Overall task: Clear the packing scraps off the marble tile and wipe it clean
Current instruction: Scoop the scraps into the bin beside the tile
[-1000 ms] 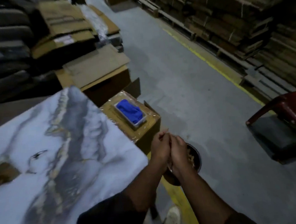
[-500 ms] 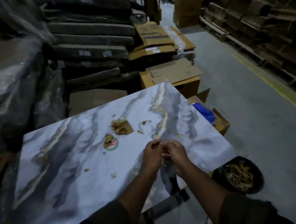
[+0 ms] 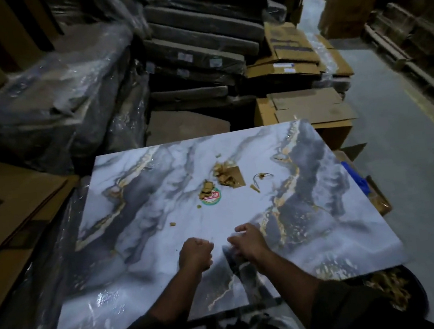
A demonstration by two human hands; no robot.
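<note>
Marble tile (image 3: 165, 248) lies flat mid-scene, glossy, wrapped stacks behind. Scraps left on far-centre area: cardboard crumb pile (image 3: 223, 174) on brown square, round green sticker (image 3: 211, 198) with crumbs on top, thin string piece (image 3: 262, 177), a few stray flecks nearer. Left hand (image 3: 195, 254) above near part of tile, fingers curled into fist, contents cannot tell. Right hand (image 3: 247, 243) just beside it, fingers loosely curled, nothing visible in grip. Dark bin (image 3: 414, 294) with scraps at near right corner. Blue cloth (image 3: 358, 180) at right edge, unused. Judgement: clearing partway, wiping not started.
</note>
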